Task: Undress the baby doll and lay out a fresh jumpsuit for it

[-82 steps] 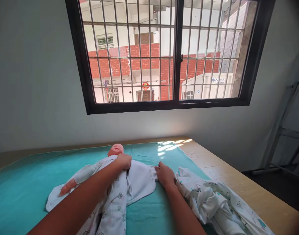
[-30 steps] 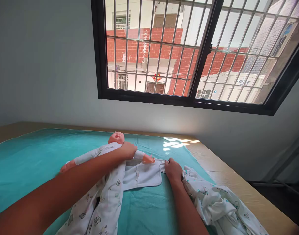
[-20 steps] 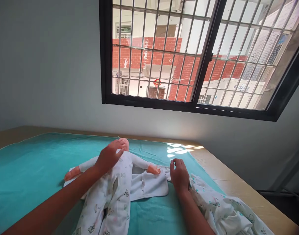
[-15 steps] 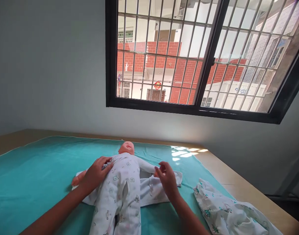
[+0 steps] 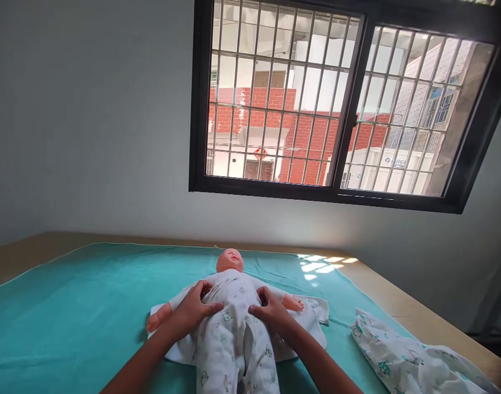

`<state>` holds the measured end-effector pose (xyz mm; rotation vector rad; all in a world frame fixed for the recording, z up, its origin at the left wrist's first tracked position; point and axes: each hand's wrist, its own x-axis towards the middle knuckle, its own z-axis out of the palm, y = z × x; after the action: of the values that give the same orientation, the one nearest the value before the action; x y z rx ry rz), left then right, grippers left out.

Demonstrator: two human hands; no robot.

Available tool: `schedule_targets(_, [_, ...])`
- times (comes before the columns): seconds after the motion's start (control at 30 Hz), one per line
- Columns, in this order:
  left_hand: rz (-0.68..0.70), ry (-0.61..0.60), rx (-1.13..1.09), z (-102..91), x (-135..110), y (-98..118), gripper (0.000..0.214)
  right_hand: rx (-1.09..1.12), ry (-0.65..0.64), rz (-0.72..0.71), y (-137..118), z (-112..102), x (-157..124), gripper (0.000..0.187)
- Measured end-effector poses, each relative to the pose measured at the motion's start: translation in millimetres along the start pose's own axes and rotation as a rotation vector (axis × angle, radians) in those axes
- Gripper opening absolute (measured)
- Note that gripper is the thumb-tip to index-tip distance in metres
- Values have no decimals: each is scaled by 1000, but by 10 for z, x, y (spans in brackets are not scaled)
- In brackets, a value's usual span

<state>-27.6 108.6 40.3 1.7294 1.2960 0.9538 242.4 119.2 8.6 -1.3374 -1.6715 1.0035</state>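
Observation:
A baby doll (image 5: 231,260) lies on its back, head toward the wall. It wears a white long-sleeved top and white printed baby trousers (image 5: 234,328) that reach up to its chest. My left hand (image 5: 195,312) grips the trousers at the left side of the waist, thumb across the front. At the opposite side, my right hand (image 5: 275,313) is closed on the trousers in the same way, its fingertips partly hidden. The doll's arms stretch out to both sides over a spread white garment (image 5: 316,334) beneath it.
A turquoise cloth (image 5: 90,312) covers much of the wooden table (image 5: 402,298). Crumpled white printed clothing (image 5: 423,361) lies at the right front. Behind the table stand a grey wall (image 5: 103,137) and a black-framed barred window (image 5: 267,189).
My right hand has moved from beside the doll's hand to its waist and closed on the trousers. My left hand has also shifted onto the waist. The camera view has tilted and turned slightly.

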Motion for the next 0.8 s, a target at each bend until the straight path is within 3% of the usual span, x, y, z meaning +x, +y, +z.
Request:
schedule_targets(0.1, [23,3,35,11,17,-1,62,-55,4,-9,-39,-1,-8,50])
schedule_targets(0.27, [61,14,66,56,22,59,45,-26,-38,-90,-187,-37,31,79])
schedule_targets(0.43, [62,17,-144,100,26,242,41,-200,-43,-240,-420,-67,123,65])
schedule_targets(0.5, [58,-12,-250,116,23,317,42,-225,-76,-303,-527,-32,159,67])
schedule_targets(0.57, [64,-47,-309,124,25,370,44,-229,-83,-337,-622,44,175,56])
schedule_targets(0.63, [80,-84,-284,113,40,391,46,-203,-9,-327,-688,142,164,32])
schedule_targets(0.7, [105,-127,-208,75,68,381,47,-150,82,-300,-713,222,134,20])
schedule_targets(0.8, [131,-217,42,-26,110,344,43,-91,37,-281,-683,228,98,13])
